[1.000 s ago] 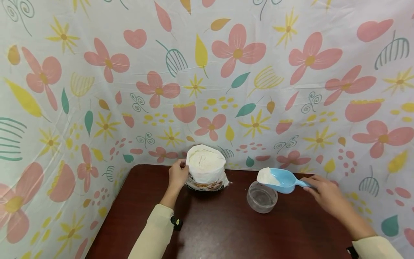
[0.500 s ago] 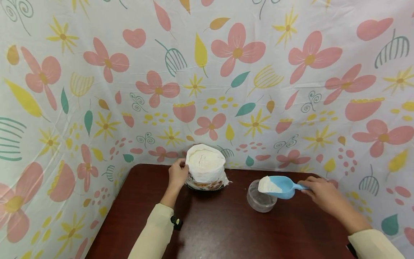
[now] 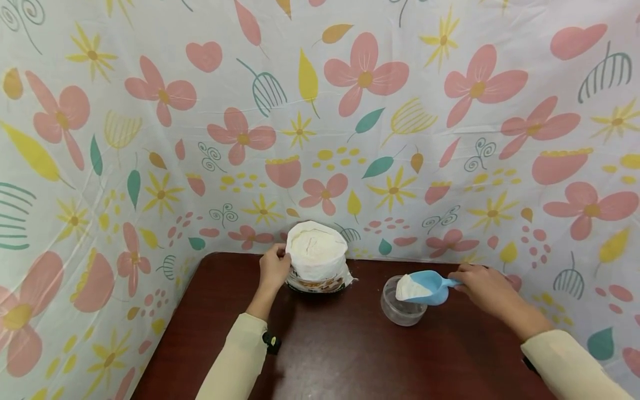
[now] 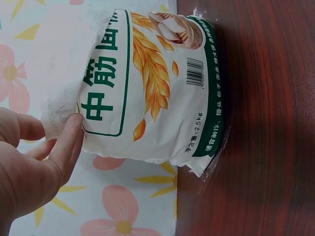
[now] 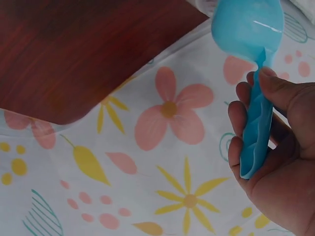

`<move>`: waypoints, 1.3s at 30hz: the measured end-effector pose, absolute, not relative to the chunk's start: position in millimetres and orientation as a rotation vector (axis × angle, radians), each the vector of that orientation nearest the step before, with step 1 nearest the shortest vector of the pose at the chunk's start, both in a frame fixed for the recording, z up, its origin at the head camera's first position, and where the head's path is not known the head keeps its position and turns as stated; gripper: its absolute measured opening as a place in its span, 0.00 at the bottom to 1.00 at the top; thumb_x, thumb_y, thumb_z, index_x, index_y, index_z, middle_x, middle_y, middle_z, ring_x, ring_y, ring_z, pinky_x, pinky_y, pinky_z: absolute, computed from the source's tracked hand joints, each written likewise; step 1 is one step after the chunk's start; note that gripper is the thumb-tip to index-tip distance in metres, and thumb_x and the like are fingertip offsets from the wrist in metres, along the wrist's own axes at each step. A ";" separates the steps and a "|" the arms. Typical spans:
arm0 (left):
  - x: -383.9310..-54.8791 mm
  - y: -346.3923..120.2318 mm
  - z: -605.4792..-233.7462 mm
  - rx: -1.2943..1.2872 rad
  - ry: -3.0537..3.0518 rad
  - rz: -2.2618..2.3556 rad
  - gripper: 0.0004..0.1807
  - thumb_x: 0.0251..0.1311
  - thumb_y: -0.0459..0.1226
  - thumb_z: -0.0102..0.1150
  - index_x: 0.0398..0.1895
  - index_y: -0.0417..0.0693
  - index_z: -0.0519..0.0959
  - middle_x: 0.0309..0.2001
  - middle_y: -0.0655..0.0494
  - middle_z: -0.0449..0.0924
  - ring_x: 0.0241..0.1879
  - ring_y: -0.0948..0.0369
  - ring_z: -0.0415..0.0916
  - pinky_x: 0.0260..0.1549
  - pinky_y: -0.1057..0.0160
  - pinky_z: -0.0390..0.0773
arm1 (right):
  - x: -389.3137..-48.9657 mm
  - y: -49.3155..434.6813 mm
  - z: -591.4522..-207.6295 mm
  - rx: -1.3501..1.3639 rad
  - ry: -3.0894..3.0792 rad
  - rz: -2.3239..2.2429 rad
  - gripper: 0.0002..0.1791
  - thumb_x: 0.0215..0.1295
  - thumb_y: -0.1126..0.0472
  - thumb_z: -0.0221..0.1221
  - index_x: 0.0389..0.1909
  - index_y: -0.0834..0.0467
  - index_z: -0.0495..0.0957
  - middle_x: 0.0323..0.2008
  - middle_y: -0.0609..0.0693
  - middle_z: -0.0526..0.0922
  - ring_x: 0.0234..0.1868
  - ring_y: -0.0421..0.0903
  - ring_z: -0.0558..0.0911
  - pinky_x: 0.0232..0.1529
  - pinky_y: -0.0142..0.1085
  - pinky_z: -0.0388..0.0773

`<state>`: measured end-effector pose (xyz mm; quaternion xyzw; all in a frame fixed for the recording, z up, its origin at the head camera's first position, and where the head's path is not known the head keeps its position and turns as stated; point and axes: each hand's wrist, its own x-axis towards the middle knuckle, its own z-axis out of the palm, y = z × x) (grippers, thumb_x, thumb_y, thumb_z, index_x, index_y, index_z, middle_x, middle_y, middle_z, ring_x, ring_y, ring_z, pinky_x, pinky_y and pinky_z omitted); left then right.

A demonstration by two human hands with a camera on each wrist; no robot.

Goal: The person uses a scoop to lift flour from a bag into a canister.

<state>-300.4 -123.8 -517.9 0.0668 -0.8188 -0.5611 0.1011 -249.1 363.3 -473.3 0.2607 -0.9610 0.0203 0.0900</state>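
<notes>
A flour bag (image 3: 320,258), rolled down at the top and full of white flour, stands near the back of the table. My left hand (image 3: 274,269) pinches its folded rim; in the left wrist view, the thumb and fingers (image 4: 69,137) meet at the bag's upper edge. My right hand (image 3: 487,291) grips the handle of a blue scoop (image 3: 436,289), with fingers curled round it in the right wrist view. White flour (image 3: 411,289) lies in the scoop's front part. Directly below is a clear round plastic container (image 3: 400,319), partly hidden by the scoop.
The dark red-brown table (image 3: 330,355) carries the bag and the container. A white cloth (image 3: 310,128) printed with flowers and leaves hangs behind it and on both sides. Small white specks lie by the bag's right side.
The scoop has come down and slightly left, now over the container. My right hand has shifted left with it. The left hand has stayed on the flour bag.
</notes>
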 end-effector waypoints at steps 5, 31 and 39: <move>-301.0 -123.6 -517.2 0.195 -2.427 -1.668 0.17 0.74 0.33 0.53 0.61 0.37 0.79 0.44 0.40 0.81 0.33 0.54 0.85 0.33 0.61 0.90 | -254.0 355.3 -469.0 0.769 -2.887 -0.026 0.09 0.57 0.64 0.74 0.38 0.52 0.88 0.31 0.47 0.81 0.31 0.50 0.82 0.27 0.44 0.80; -301.7 -126.4 -517.7 0.217 -2.438 -1.665 0.18 0.73 0.33 0.53 0.62 0.37 0.79 0.46 0.40 0.81 0.33 0.53 0.86 0.32 0.61 0.90 | -270.7 316.2 -469.7 0.824 -2.824 -0.299 0.10 0.55 0.69 0.73 0.26 0.50 0.86 0.29 0.48 0.82 0.31 0.52 0.82 0.30 0.46 0.82; -302.6 -124.6 -517.8 0.200 -2.423 -1.662 0.16 0.73 0.33 0.53 0.59 0.36 0.80 0.44 0.40 0.81 0.33 0.52 0.86 0.30 0.61 0.89 | -271.1 308.6 -462.4 0.835 -2.810 -0.326 0.12 0.55 0.71 0.72 0.24 0.50 0.85 0.29 0.48 0.82 0.30 0.50 0.81 0.29 0.44 0.80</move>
